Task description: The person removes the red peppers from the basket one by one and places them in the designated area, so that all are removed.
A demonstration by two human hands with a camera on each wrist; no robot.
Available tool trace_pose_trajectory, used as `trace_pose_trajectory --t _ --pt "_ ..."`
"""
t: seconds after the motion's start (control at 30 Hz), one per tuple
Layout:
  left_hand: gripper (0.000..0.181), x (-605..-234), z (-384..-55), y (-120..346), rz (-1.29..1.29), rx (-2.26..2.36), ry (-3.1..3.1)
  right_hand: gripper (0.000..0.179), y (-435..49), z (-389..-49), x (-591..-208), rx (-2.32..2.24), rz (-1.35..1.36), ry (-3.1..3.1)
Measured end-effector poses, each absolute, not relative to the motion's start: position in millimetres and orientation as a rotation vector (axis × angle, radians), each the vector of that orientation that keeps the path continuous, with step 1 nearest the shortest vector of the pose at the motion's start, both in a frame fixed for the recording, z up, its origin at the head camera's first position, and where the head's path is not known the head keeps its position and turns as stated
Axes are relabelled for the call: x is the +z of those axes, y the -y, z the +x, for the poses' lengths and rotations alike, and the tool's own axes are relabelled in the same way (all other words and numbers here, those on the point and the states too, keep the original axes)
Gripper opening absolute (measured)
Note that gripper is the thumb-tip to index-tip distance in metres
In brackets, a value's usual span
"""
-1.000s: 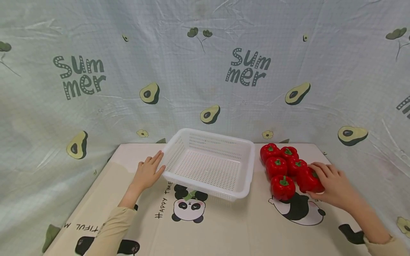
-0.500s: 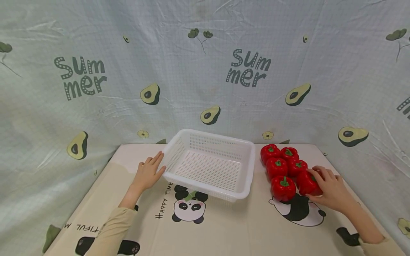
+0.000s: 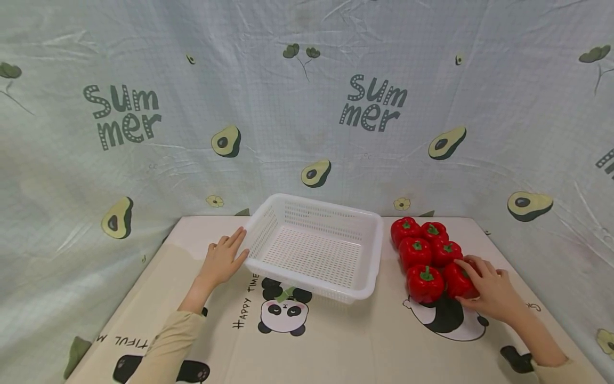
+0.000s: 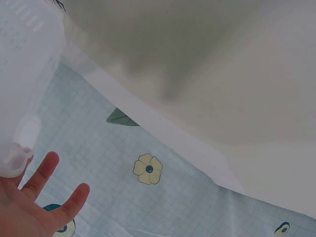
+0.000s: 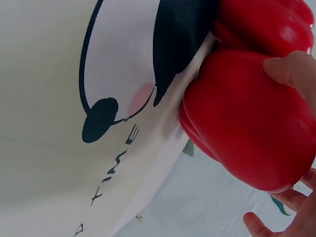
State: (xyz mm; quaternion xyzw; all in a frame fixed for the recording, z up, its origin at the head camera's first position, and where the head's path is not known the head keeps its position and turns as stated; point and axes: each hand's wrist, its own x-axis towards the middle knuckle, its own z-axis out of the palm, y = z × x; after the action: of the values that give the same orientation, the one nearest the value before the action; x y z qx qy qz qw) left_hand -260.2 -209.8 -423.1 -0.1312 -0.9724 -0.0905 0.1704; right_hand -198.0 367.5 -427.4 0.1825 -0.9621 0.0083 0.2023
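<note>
A white perforated plastic basket (image 3: 307, 273) sits at the middle of the table. My left hand (image 3: 222, 259) touches its left rim with fairly straight fingers; in the left wrist view those fingers (image 4: 74, 202) are spread beside the basket's corner. At the right, several red bell peppers with green stems stand in a cluster. My right hand (image 3: 493, 290) grips the front-right red bell pepper (image 3: 457, 281), thumb on the near side and fingers over the far side. Seen from the right wrist, this pepper (image 5: 247, 123) lies between thumb and fingers, against another pepper (image 5: 261, 24).
A cream tablecloth (image 3: 345, 341) with panda prints covers the table. Pale curtains (image 3: 268, 106) with avocado prints hang behind and at both sides. Left of the held pepper stands another front pepper (image 3: 425, 285).
My right hand has drawn the pepper slightly nearer and turned it from its tilted pose, so it now stands beside the front pepper. The left hand and basket have stayed in place.
</note>
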Motion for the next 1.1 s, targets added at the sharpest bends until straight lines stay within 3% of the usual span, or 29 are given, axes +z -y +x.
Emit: trace_pose_trajectory --t 1.1 --pt "0.055 -422 -259 209 -0.362 -0.253 2.763 0.082 -371 -203 -436 0.069 0.515 2.738"
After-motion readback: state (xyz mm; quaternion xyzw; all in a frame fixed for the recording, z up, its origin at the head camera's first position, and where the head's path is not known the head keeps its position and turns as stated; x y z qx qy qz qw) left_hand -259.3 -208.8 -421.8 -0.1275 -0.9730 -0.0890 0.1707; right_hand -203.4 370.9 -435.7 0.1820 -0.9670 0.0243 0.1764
